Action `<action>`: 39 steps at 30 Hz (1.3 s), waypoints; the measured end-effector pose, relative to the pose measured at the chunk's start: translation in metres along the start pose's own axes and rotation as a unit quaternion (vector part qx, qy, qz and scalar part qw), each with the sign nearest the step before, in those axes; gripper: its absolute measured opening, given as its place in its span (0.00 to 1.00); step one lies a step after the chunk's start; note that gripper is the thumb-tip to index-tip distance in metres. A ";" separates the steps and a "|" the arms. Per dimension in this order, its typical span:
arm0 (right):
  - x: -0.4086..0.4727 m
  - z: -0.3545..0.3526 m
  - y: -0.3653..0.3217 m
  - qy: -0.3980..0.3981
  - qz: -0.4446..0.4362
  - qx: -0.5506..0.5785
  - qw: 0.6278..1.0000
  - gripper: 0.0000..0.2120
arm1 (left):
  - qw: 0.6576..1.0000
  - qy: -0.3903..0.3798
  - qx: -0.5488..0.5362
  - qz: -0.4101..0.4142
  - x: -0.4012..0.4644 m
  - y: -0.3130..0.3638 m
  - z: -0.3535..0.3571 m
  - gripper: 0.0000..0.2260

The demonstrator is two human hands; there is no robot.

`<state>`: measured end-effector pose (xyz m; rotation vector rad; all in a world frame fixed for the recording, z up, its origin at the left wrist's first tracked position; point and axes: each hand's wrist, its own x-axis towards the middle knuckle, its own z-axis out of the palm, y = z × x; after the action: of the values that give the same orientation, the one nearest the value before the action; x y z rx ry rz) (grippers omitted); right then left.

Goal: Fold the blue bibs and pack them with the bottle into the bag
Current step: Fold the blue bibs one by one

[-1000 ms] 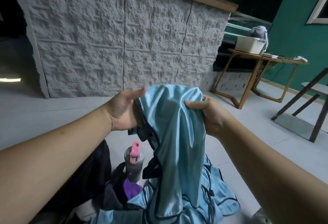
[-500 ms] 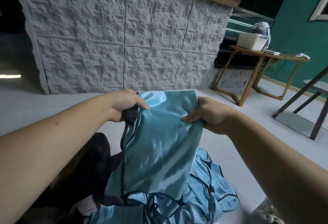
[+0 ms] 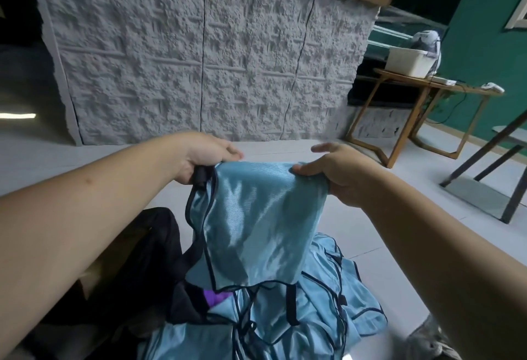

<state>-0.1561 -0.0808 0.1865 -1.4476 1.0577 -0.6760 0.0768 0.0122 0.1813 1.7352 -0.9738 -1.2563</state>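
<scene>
A shiny light-blue bib (image 3: 256,217) with black trim hangs in front of me, held up by its top edge. My left hand (image 3: 205,157) grips its left corner and the black strap there. My right hand (image 3: 333,171) pinches the right corner. Below it, more blue bibs (image 3: 328,302) lie in a crumpled heap on the floor. A black bag (image 3: 148,268) lies to the left of the heap. A purple bit of the bottle (image 3: 216,298) peeks out beneath the held bib; the rest of it is hidden.
A grey textured counter front (image 3: 199,60) rises ahead. At the right stands a wooden side table (image 3: 422,103) with a white tub (image 3: 407,60). A dark-legged bench (image 3: 502,160) is at the far right. Pale floor tiles (image 3: 399,203) surround the heap.
The bib has gone from bunched and narrow to spread flat between my hands. My hands moved apart and lowered, and the hanging bib now covers the bottle's pink cap.
</scene>
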 end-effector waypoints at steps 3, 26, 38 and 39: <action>-0.005 0.005 -0.005 -0.045 -0.014 0.019 0.999 0.27 | 0.999 -0.036 0.019 -0.011 -0.004 -0.001 -0.004 0.18; -0.021 0.032 0.018 0.017 -0.137 -0.491 0.860 0.10 | 0.862 0.086 0.488 0.110 -0.009 -0.042 -0.010 0.02; -0.073 0.029 0.066 -0.139 -0.168 -0.304 0.927 0.04 | 0.892 -0.030 0.430 0.135 -0.081 -0.092 -0.027 0.04; -0.079 0.030 0.072 -0.171 -0.152 -0.284 0.931 0.05 | 0.903 -0.063 0.408 0.122 -0.088 -0.097 -0.029 0.04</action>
<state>-0.1797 0.0081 0.1248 -2.1736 0.7865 -0.3098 0.0986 0.1360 0.1334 2.0458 -1.9252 -0.8401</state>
